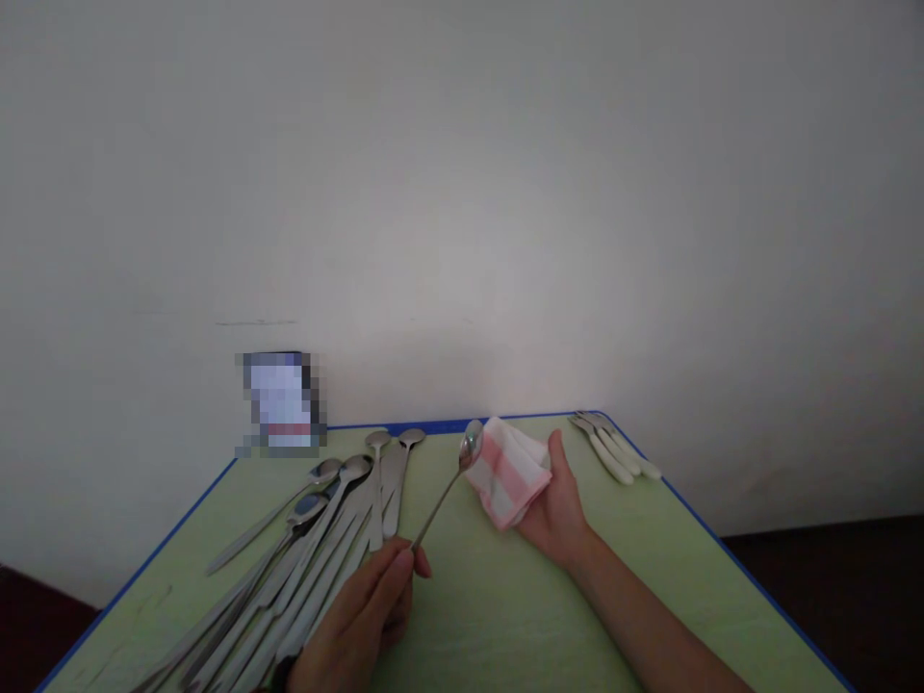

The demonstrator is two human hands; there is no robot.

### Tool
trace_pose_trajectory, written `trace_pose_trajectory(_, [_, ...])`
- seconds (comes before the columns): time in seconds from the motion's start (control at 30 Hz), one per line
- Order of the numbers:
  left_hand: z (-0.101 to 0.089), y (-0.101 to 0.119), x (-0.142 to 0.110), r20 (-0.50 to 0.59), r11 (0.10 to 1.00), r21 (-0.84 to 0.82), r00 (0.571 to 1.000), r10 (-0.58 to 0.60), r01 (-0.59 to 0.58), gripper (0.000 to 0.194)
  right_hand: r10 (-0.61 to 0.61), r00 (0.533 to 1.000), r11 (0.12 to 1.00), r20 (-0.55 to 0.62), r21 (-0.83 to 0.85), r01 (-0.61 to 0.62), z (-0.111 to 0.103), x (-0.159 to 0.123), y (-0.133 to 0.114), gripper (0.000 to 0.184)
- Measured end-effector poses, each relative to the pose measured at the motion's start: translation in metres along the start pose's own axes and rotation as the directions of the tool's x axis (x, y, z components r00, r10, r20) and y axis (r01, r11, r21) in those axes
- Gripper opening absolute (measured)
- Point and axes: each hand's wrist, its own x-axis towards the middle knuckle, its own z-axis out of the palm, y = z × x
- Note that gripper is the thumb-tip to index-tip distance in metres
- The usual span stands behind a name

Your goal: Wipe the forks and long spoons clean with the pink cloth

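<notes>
My left hand [368, 611] is closed around the handle of a long-handled metal spoon [471, 445], which slants up and to the right over the table. A pink and white cloth [509, 472] rests in my right hand [555, 510], folded over the fingers with the thumb raised at its right side. The spoon's bowl is at the cloth's upper left edge; whether they touch I cannot tell. Left of my left hand lies a pile of metal cutlery [318, 568], with several spoons among it, their bowls toward the wall.
Several white-handled forks [617, 448] lie together at the table's back right corner. A blurred-out screen device [281, 399] stands at the back left against the wall [462, 192]. The green table [534, 626] has a blue edge and meets the wall.
</notes>
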Motion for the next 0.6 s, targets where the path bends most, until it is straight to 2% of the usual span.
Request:
trace_pose_trajectory(0.07, [0.001,0.001,-0.002,0.0,1.0,0.002,1.0,0.003,-0.003,0.054,0.003,0.998,1.0,0.065,-0.017,-0.002,0.002,-0.003,0.001,0.061])
trace_pose_trajectory(0.13, [0.0,0.002,-0.003,0.0,1.0,0.015,1.0,0.012,-0.012,0.054,0.012,0.994,1.0,0.108,0.007,-0.012,0.002,-0.005,0.004,0.041])
trace_pose_trajectory(0.37, [-0.004,-0.005,-0.001,0.015,0.997,0.037,0.997,0.069,-0.07,0.049,0.129,0.99,0.99,0.054,0.058,-0.132,0.0,-0.006,0.013,0.02])
trace_pose_trajectory(0.47, [-0.004,-0.008,-0.002,0.055,0.995,0.037,0.994,0.095,-0.097,0.044,0.161,0.982,0.983,0.096,0.079,-0.168,0.004,-0.006,0.013,0.02])
trace_pose_trajectory(0.6, [-0.002,-0.008,-0.003,0.061,0.988,0.085,0.99,0.123,-0.128,0.043,0.112,0.981,0.975,0.159,0.171,-0.139,0.007,-0.005,0.013,0.028])
